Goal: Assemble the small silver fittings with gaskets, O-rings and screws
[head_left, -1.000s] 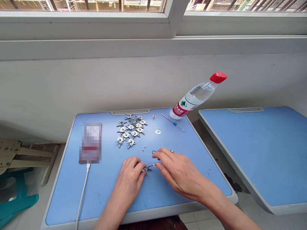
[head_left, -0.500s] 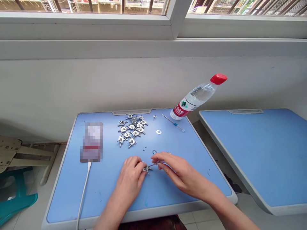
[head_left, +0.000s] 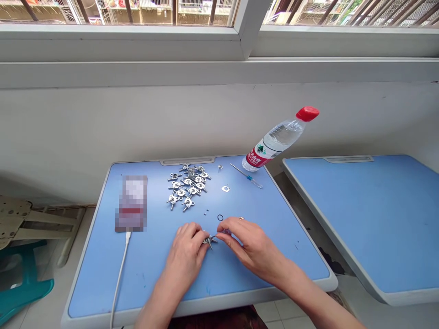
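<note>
My left hand point(head_left: 187, 246) is closed, its thumb and fingertips pinching a small silver metal fitting point(head_left: 210, 240) with thin stems against the blue table. Just right of it, my right hand point(head_left: 245, 240) is closed around a thin screwdriver point(head_left: 224, 233); its shaft points left to the fitting, and the fingers hide most of its purplish clear handle. Beyond the fingers lies a dark ring point(head_left: 220, 217). A small brass-coloured part point(head_left: 242, 218) shows behind my right knuckles. Several like fittings point(head_left: 188, 185) are heaped farther back.
On the blue table point(head_left: 154, 274) lie a flat metal plate point(head_left: 225, 188), a small round metal part point(head_left: 220, 168) and a second thin screwdriver point(head_left: 247, 176) with a blue collar. A water bottle point(head_left: 274, 141) stands behind. At left lies a blurred-out phone point(head_left: 132, 203) on a white cable point(head_left: 118, 278).
The screwdriver's handle has turned a little in my right fingers, which have shifted slightly. My left hand keeps the fitting in place. The whole view has shifted slightly.
</note>
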The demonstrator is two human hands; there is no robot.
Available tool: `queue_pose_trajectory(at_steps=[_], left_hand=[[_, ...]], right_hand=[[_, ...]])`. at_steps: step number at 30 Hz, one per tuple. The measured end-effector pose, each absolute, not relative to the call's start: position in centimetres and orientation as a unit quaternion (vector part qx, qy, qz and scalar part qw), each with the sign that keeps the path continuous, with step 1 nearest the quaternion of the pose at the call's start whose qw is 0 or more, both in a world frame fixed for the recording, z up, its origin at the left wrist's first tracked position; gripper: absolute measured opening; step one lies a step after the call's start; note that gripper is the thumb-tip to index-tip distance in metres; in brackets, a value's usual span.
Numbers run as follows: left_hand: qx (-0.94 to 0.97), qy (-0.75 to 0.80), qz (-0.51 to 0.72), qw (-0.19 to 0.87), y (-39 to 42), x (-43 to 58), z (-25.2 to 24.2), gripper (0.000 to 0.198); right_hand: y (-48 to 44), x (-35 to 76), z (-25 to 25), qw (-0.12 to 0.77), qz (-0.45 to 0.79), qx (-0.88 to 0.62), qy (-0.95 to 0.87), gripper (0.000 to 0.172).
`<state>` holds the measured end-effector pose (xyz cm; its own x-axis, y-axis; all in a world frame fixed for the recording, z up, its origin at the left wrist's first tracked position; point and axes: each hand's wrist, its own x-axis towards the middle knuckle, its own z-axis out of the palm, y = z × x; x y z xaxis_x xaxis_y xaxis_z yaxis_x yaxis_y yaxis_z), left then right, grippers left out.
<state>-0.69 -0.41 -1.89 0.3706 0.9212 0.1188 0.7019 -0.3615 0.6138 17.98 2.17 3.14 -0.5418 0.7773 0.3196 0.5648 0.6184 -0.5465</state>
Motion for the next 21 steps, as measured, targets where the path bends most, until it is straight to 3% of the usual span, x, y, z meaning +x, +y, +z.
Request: queue_pose_trajectory(at_steps=[4, 9, 21], left_hand=[[0.792, 0.51, 0.23, 0.244, -0.41, -0.71, -1.88, 0.02], [0.788, 0.517, 0.234, 0.241, -0.46, -0.67, -2.08, 0.021], [0.789, 0.519, 0.228, 0.24, -0.41, -0.73, -1.73, 0.018]], right_hand=[[2.23, 17.67, 3.21, 0.299, 0.244, -0.403, -0.83, 0.02], [2.22, 17.54, 2.75, 0.336, 0.216, -0.447, -0.801, 0.022], [1.51, 18.07, 3.1, 0.28, 0.227, -0.428, -0.829, 0.019]])
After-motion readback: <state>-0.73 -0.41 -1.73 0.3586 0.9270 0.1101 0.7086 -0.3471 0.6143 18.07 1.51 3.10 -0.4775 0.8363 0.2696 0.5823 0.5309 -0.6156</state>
